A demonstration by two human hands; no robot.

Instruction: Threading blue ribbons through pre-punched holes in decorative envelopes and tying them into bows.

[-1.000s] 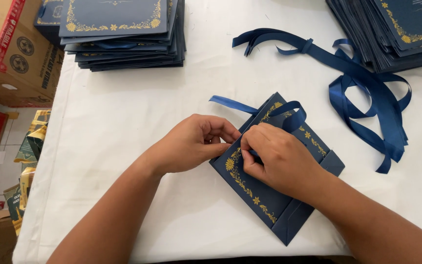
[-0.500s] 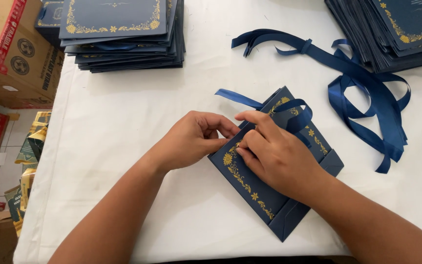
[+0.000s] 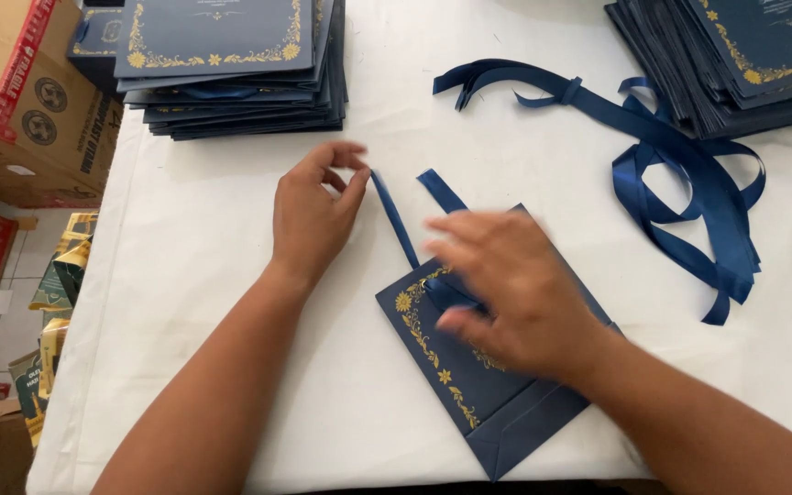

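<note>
Lying under right hand (image 3: pixel 515 293): bag (image 3: pixel 451 367)

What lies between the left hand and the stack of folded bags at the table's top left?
In the head view, only bare white tablecloth separates the left hand from that stack.

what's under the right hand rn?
The right hand lies flat on a folded navy paper gift bag with gold floral trim on the white tablecloth. It covers where the navy satin ribbon meets the bag.
</note>
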